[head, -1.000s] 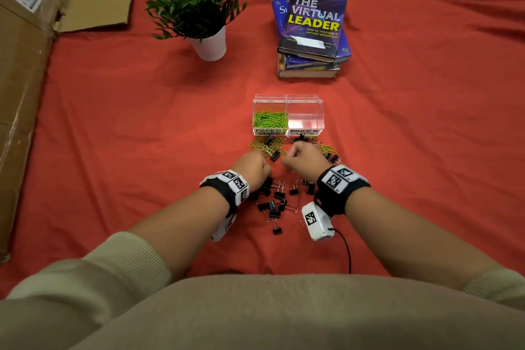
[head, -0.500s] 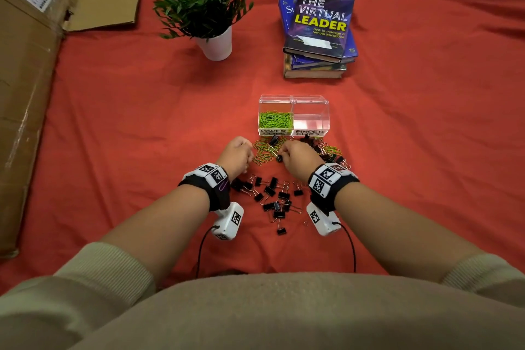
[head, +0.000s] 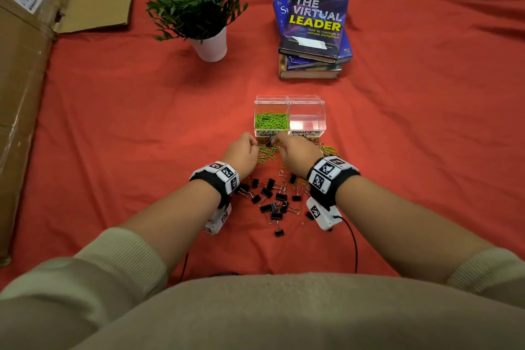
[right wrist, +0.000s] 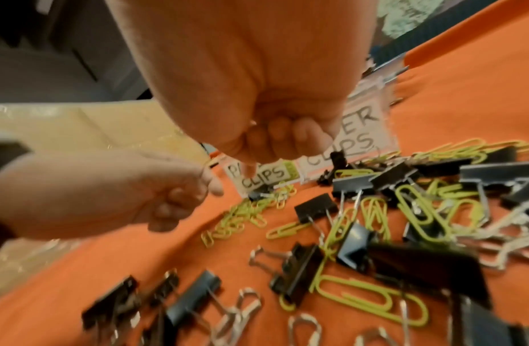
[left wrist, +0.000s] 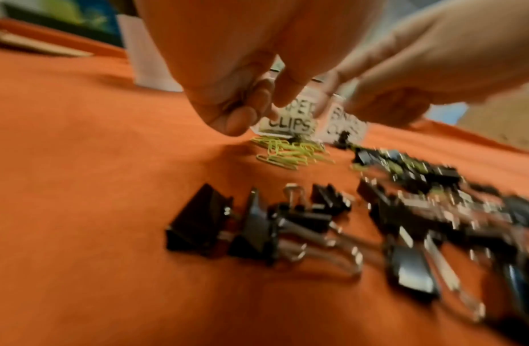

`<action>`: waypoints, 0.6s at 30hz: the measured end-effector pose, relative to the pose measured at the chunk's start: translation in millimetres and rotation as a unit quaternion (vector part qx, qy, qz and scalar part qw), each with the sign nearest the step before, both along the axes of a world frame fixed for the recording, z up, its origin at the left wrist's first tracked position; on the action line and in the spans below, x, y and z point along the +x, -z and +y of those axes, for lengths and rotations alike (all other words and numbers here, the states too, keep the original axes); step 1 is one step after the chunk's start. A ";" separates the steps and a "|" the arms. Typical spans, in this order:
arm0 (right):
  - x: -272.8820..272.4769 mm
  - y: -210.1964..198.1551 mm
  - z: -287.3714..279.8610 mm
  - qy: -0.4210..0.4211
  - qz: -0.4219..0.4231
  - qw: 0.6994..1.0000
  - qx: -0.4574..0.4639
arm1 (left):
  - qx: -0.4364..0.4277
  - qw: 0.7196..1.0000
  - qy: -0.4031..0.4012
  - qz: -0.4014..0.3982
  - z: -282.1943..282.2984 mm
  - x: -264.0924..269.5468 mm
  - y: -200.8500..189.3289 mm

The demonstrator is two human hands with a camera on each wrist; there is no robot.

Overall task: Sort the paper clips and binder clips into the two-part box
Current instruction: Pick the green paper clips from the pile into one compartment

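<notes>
A clear two-part box (head: 289, 105) stands on the red cloth. Its left half, labelled PAPER CLIPS, holds green paper clips (head: 272, 121); its right half, labelled BINDER CLIPS, is empty. Loose green paper clips (head: 267, 155) lie right in front of it, and black binder clips (head: 270, 199) are scattered nearer me. My left hand (head: 241, 155) hovers over the green pile with fingers curled round a few paper clips (left wrist: 227, 105). My right hand (head: 295, 153) is beside it, fingers curled into the palm (right wrist: 281, 138), index tip down by the box label (right wrist: 275, 175). What the right hand holds is hidden.
A potted plant (head: 204, 8) stands at the back left and a stack of books (head: 312, 34) at the back right. A large cardboard box (head: 22, 79) runs along the left edge. More clips, green and black, spread right of my right hand (right wrist: 420, 210).
Both hands have moved forward from over the binder clips to the paper clip pile at the front of the box. The left hand swung left, then came back in.
</notes>
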State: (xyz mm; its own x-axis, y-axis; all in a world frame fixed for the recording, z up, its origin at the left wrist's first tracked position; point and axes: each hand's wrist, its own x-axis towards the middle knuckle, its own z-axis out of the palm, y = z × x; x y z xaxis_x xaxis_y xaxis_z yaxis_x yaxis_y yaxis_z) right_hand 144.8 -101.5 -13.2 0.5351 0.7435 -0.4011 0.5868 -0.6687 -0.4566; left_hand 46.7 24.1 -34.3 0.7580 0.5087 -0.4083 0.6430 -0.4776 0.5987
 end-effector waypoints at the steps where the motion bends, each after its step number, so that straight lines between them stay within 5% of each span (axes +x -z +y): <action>1: -2.4 1.4 2.9 -0.023 -0.024 0.999 -0.021 | 0.024 0.999 0.027 0.009 -1.4 -1.0 -0.2; 7: -8.8 8.3 -1.5 -0.074 -0.096 0.988 -0.098 | 0.121 0.979 0.149 0.067 -5.6 -11.0 7.7; 18: -10.4 6.6 -12.0 -0.076 -0.090 0.991 -0.067 | 0.133 0.979 0.145 0.049 -6.2 -12.6 14.8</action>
